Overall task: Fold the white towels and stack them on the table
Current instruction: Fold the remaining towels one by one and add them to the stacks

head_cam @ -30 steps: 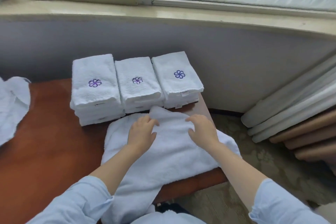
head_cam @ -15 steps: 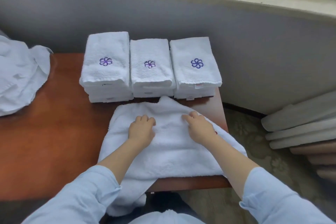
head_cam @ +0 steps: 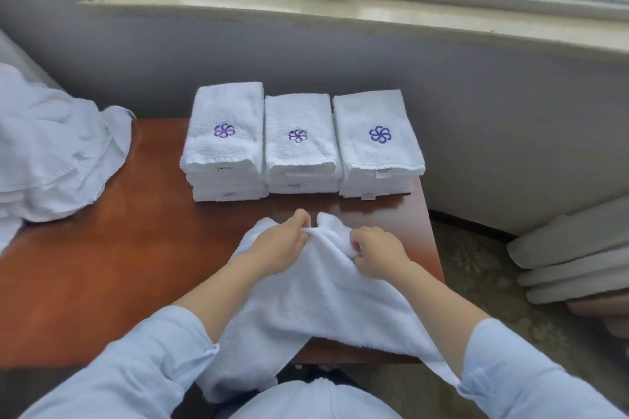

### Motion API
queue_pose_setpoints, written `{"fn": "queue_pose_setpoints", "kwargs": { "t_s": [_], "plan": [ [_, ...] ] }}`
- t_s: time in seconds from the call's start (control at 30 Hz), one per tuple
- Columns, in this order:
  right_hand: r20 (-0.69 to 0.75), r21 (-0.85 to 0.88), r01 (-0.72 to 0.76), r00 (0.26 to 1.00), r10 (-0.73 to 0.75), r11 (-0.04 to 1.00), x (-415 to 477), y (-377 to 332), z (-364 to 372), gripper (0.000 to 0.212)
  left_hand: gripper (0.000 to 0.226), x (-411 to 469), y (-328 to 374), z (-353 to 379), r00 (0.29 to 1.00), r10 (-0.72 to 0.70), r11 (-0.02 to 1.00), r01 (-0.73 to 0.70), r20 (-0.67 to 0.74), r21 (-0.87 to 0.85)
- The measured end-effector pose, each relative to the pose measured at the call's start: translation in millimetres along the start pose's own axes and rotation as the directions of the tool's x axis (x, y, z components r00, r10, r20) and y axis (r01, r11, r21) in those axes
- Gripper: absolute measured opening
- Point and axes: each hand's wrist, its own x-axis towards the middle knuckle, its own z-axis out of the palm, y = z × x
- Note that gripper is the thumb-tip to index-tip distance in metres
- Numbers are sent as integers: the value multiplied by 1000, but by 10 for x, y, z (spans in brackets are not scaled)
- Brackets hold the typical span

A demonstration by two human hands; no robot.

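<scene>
A loose white towel lies on the brown table in front of me and hangs over its near edge. My left hand pinches the towel's far edge. My right hand grips the same edge beside it, fingers curled into the cloth, so the fabric bunches up between the two hands. Three stacks of folded white towels with purple flower emblems stand in a row at the table's back: the left stack, the middle stack and the right stack.
A heap of unfolded white towels covers the table's left end. A grey wall and window sill rise behind the table. Rolled grey and brown bundles lean at the right on the patterned floor.
Both hands lay flat on the towel before; now they have slid to its far edge and taken hold of it, bunching the cloth. The camera has tilted up.
</scene>
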Motion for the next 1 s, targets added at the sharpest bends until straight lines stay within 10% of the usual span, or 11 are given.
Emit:
{"fn": "queue_pose_setpoints", "kwargs": {
  "t_s": [0.17, 0.37, 0.63, 1.0],
  "plan": [
    [-202, 334, -60, 970, 134, 941, -134, -47, -303, 14, 13, -41, 36, -436, 997, -13, 1000, 14, -80, 18],
    [-5, 220, -5, 1000, 6, 975, -219, -200, -595, 21, 9, -100, 47, -779, 973, -7, 990, 40, -232, 136],
    [-220, 394, 31, 973, 62, 918, -209, -450, -928, 11, 6, -387, -197, -1322, 861, 28, 975, 88, -509, 203],
    [-700, 247, 298, 713, -42, 922, -188, -1040, -2050, 37, 23, -620, -71, -2617, 564, 404, 851, 56, -720, 522]
  ]
}}
